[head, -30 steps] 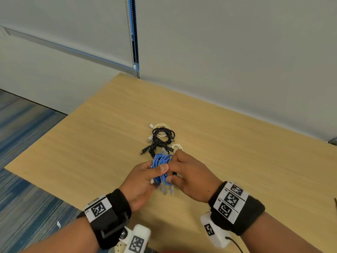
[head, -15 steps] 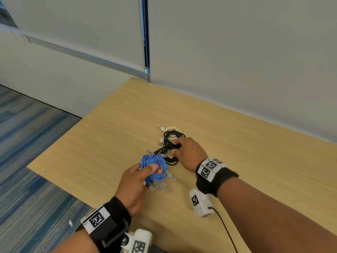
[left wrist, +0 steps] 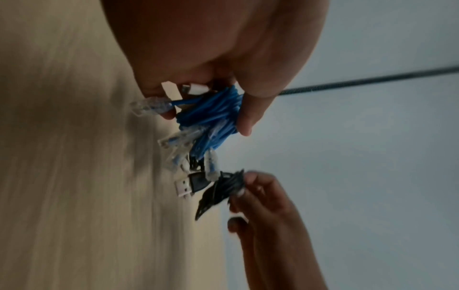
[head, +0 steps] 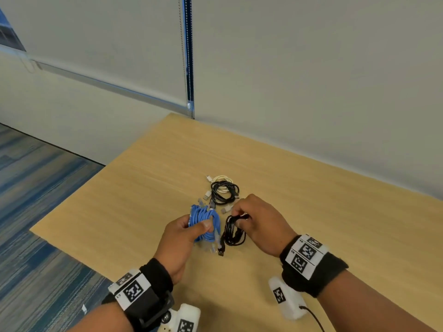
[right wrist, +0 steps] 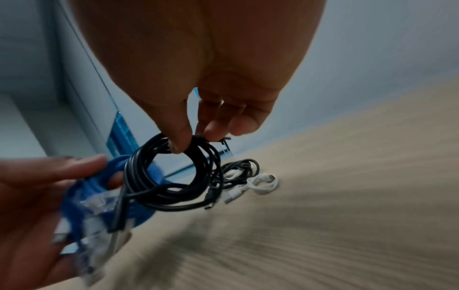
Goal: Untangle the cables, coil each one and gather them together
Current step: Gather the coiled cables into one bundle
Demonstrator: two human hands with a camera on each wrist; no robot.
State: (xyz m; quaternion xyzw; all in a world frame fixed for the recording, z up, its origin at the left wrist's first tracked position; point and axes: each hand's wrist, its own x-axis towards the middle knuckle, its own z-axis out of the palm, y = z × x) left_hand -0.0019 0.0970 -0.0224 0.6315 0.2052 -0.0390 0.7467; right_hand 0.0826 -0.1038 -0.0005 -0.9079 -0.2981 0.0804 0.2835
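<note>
Left hand [head: 184, 232] closed around blue Ethernet cable coil [head: 203, 222], thumb clamped over the loops, presumably to stop them springing open. Right hand [head: 260, 222] pinching top of black USB cable coil [head: 233, 230] between thumb and fingertips, raised above table [head: 335, 212] just beside the blue coil, apparently for joining into one bundle. Farther back on table: second black cable coil [head: 224, 190] lying over white cable coil [head: 223, 178], not yet gathered. Between hands and that pile, nothing but loose plugs.
</note>
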